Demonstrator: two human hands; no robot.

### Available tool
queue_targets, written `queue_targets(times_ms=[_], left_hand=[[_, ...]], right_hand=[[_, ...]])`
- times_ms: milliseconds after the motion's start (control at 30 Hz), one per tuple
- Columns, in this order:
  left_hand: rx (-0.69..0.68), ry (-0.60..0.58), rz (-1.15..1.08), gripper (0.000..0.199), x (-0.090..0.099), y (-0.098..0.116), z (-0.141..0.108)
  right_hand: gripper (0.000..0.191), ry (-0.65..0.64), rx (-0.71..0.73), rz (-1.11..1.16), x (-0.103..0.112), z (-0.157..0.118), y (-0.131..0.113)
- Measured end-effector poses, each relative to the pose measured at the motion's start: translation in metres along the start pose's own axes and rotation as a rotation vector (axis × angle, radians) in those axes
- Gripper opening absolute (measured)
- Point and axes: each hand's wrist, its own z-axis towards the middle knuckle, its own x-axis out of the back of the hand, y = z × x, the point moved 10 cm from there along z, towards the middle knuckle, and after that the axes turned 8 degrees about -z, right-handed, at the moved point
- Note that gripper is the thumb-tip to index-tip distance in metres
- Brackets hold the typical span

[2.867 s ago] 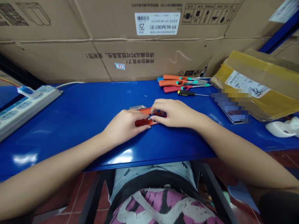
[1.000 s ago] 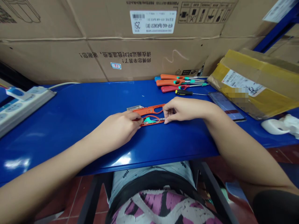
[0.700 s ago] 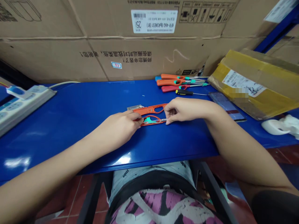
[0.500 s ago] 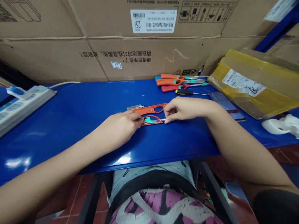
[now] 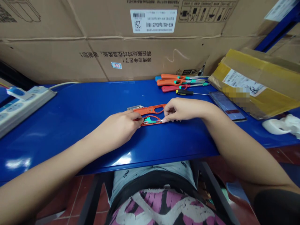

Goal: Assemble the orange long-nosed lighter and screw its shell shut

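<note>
Steadying the near orange half-shell [image 5: 152,124] at both ends

The left hand [image 5: 122,123] had its thumb and fingertips closed on one end of this lighter casing, which lay on the blue surface [image 5: 93,100] between the two hands. At the other end, the right hand [image 5: 177,109] bent its fingers over and set its thumb against a small silvery metal piece [image 5: 162,121]; whether it gripped that piece or only pressed it, I could not tell. Between the fingertips of both hands, a green trigger [image 5: 148,120] sat in the shell. The far orange half-shell [image 5: 147,111] lay just beyond, close by the right fingers, and a clear part, probably the fuel tank [image 5: 134,108], lay past the left fingers.

The step in hand looked like settling the inner parts into place. The next move called for a firm left hand and light, exact pressure from the right thumb, without springing the trigger loose.

Beyond the right hand lay several gas lighters [image 5: 168,82] and a screwdriver [image 5: 185,92]; a phone [image 5: 228,107] lay past its forearm.
</note>
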Motion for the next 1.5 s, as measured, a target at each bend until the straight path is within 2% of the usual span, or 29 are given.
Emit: queue_targets(times_ms=[100,233,533,800,1067,1300,1500], left_hand=[[0.008,-0.009,-0.013,0.033,-0.001,-0.002,0.000],[0.026,0.000,-0.029,0.036,0.000,-0.004,0.000],[0.057,-0.006,-0.022,0.039,0.002,-0.005,0.000],[0.044,0.071,-0.096,0.033,0.005,-0.007,0.001],[0.085,0.086,-0.121,0.030,0.004,-0.015,-0.001],[0.119,0.062,-0.179,0.026,0.007,-0.016,0.000],[0.146,0.048,-0.224,0.023,0.006,-0.018,0.002]], right_hand=[[0.035,-0.048,-0.072,0.069,-0.004,0.001,0.009],[0.042,-0.036,-0.113,0.116,-0.003,0.003,0.016],[0.038,0.021,-0.097,0.008,0.002,0.005,0.012],[0.040,-0.004,-0.259,0.093,-0.003,0.005,0.024],[0.041,0.052,-0.143,-0.007,0.005,0.006,0.018],[0.037,0.130,0.057,0.015,0.009,0.004,0.001],[0.031,0.080,0.035,0.108,0.004,0.010,0.007]])
